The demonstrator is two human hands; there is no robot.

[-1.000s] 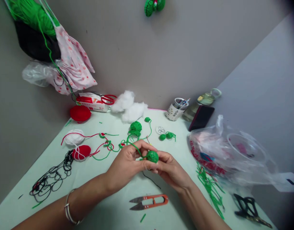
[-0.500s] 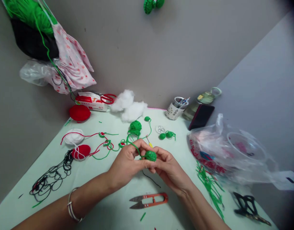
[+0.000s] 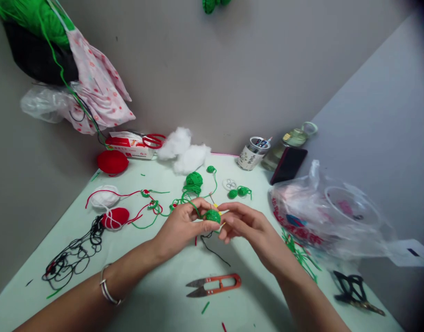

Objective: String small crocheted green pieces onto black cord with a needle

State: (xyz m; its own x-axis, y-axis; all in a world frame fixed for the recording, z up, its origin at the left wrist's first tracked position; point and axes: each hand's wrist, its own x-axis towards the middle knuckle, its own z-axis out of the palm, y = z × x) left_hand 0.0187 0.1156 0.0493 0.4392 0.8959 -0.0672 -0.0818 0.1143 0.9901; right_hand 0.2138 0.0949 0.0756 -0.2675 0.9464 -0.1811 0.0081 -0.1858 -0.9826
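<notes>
A small green crocheted ball is pinched between the thumb and fingers of my left hand. A green strand runs from it over the fingers toward a green yarn ball. My right hand is just to the right of the crocheted ball, with its fingers bent and apart and nothing visible in them. Behind the fingers, a thin tool with a yellow handle is partly hidden. Below the hands lie a dark thread and orange-handled thread snips.
Left are red yarn, white yarn and tangled black yarn. White stuffing, a pen can and a phone stand at the back. A plastic bag and black scissors are right.
My right hand's fingers have come off the crocheted ball and spread apart. The ball stays in my left hand. The view has shifted slightly, and a red snippet shows at the bottom.
</notes>
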